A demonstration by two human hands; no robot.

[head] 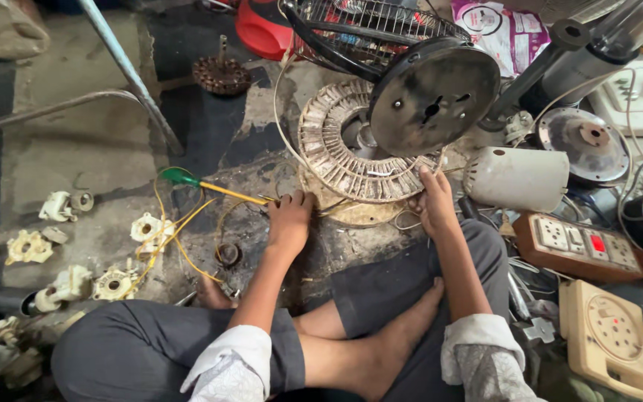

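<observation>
A round fan stator with pale wound coils (336, 160) lies on the dirty floor in front of me. My left hand (290, 217) rests at its near left edge, fingers curled on thin wires there. My right hand (434, 199) grips the stator's near right rim. A black round motor cover (432, 93) leans over the stator's far side. A yellow screwdriver with a green handle (187, 179) lies just left of my left hand. I sit cross-legged, bare feet below my arms.
Yellow wires (164, 238) and several cream plastic parts (68, 283) lie at left. A white motor housing (516, 177), brown power strip (586, 246) and beige regulator box (608, 335) sit at right. A wire fan guard (366, 30) and metal stand legs (124, 67) stand behind.
</observation>
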